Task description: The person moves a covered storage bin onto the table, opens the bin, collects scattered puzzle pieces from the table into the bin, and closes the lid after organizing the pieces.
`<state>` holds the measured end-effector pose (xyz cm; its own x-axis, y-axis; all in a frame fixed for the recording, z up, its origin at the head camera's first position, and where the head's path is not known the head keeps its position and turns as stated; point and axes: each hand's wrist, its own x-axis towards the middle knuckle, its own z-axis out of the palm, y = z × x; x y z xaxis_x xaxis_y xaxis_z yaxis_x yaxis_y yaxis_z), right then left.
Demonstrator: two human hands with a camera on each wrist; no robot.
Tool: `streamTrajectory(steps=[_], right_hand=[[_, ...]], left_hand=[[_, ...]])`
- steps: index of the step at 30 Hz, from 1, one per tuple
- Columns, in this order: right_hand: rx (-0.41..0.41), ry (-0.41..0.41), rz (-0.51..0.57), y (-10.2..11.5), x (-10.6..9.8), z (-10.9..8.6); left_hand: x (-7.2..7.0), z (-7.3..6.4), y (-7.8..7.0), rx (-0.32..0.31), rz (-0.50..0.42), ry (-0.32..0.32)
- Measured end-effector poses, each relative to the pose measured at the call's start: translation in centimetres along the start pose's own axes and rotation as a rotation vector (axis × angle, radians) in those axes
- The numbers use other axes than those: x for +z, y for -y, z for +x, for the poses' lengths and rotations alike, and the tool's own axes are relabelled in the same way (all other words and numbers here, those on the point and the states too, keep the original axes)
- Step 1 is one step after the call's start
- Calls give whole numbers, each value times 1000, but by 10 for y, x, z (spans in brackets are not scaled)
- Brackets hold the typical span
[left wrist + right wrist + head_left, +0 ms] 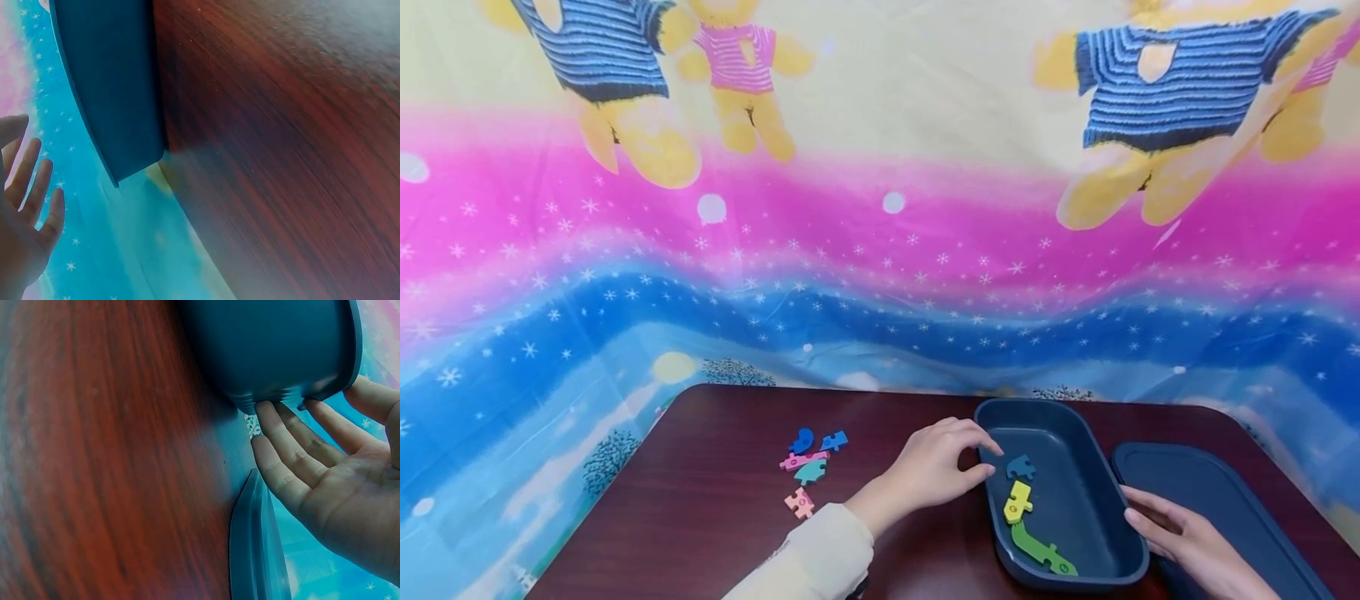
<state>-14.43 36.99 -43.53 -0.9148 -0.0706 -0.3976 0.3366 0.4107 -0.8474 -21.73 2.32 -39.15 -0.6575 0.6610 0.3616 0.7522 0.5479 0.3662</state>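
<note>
A dark blue rectangular box holds a dark teal puzzle piece, a yellow one and a long green one along its left side. At the box's left rim is my left hand, thumb and forefinger apart over the teal piece with nothing between them. In the left wrist view that hand shows spread fingers beside the box wall. My right hand touches the box's right side. The right wrist view shows its fingers extended against the outer wall, thumb near the rim.
Several puzzle pieces lie in a loose group on the dark wooden table: blue, pink, teal-green and salmon among them. The box's lid lies to its right. A patterned cloth hangs behind the table.
</note>
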Motion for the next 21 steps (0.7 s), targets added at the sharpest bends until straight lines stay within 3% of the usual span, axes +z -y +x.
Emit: streamTrajectory(steps=[10,21], right_hand=[[-6,1,-7,1,-2,1],[7,1,8,0,1,0]], left_hand=[[-10,-14,2,-17,-66,-40],[-25,-27,16,-34,-69,51]])
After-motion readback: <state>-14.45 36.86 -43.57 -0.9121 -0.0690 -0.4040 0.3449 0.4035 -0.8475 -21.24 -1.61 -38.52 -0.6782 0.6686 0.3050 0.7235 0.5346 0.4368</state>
